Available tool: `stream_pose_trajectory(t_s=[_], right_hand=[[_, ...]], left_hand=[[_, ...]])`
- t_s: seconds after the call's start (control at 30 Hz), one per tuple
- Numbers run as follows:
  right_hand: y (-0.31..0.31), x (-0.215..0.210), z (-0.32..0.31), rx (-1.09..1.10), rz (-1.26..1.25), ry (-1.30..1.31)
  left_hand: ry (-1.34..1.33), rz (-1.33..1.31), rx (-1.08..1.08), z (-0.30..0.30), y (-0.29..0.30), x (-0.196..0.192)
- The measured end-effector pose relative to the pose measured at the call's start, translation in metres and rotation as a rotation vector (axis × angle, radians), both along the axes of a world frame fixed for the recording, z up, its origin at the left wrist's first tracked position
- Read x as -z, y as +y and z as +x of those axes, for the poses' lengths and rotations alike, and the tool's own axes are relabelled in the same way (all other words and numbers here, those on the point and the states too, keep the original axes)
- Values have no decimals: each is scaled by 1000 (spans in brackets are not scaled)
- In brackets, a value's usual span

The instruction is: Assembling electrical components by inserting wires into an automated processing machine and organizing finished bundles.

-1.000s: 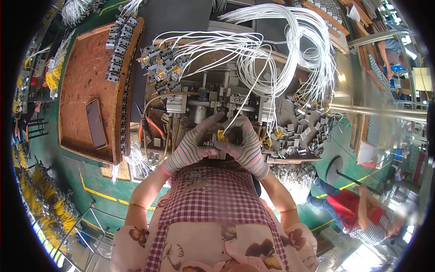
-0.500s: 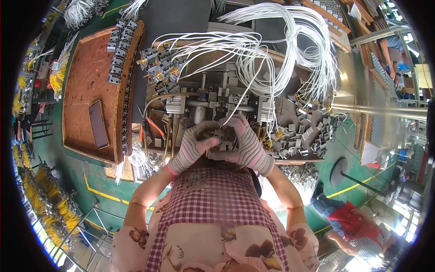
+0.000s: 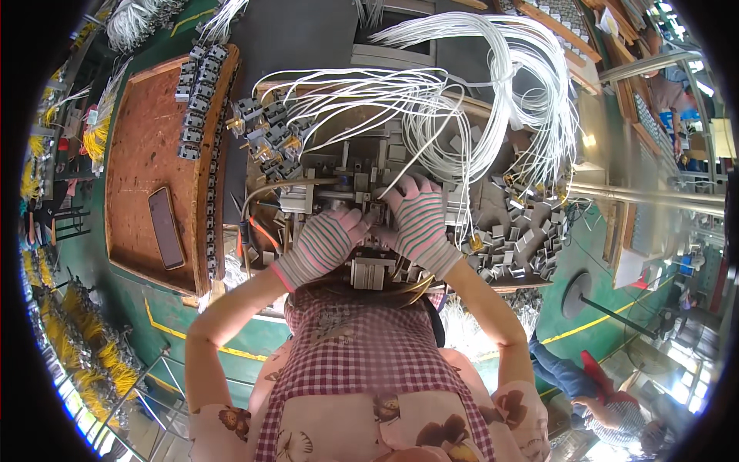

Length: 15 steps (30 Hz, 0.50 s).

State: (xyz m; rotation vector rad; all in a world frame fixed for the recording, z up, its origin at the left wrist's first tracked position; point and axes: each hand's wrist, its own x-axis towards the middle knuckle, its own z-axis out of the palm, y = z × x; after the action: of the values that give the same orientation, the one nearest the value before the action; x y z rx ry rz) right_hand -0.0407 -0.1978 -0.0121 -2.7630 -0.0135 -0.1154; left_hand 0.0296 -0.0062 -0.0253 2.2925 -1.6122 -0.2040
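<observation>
Carrying looped white wires (image 3: 496, 46) and boxy grey metal parts (image 3: 496, 229) on a dark table (image 3: 285, 35), above green floor (image 3: 250, 333); keeping a dark phone (image 3: 165, 227) flat in a scuffed wooden tray (image 3: 146, 115); bending left hand (image 3: 327, 242) and right hand (image 3: 422, 223), in striped knit gloves, over a metal fixture (image 3: 372, 271); curling fingers (image 3: 354, 223), but cannot tell whether gripping; running one thin white wire (image 3: 408, 168) down beside right hand.

Tray (image 3: 142, 146): left of the fixture (image 3: 362, 182).
Smartphone (image 3: 165, 229): in the tray, at near end.
Connector blocks (image 3: 194, 108): along tray's right wall, far end.
Pliers (image 3: 264, 231): between tray and fixture.
Cable coil (image 3: 502, 73): behind fixture, to the right.
Casings (image 3: 514, 232): right of fixture, before the coil.
</observation>
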Motion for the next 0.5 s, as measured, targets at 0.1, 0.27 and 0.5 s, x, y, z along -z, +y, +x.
stream_pose_trajectory(t_s=[0.1,0.27,0.5], right_hand=[[-1,0,0,54,165,-14],[-1,0,-1,29,134,-92],[-11,-34,-25,72,252,-167]], left_hand=[[-60,65,139,14,4,8],[-40,58,218,25,2,4],[-3,205,108,14,2,-3]])
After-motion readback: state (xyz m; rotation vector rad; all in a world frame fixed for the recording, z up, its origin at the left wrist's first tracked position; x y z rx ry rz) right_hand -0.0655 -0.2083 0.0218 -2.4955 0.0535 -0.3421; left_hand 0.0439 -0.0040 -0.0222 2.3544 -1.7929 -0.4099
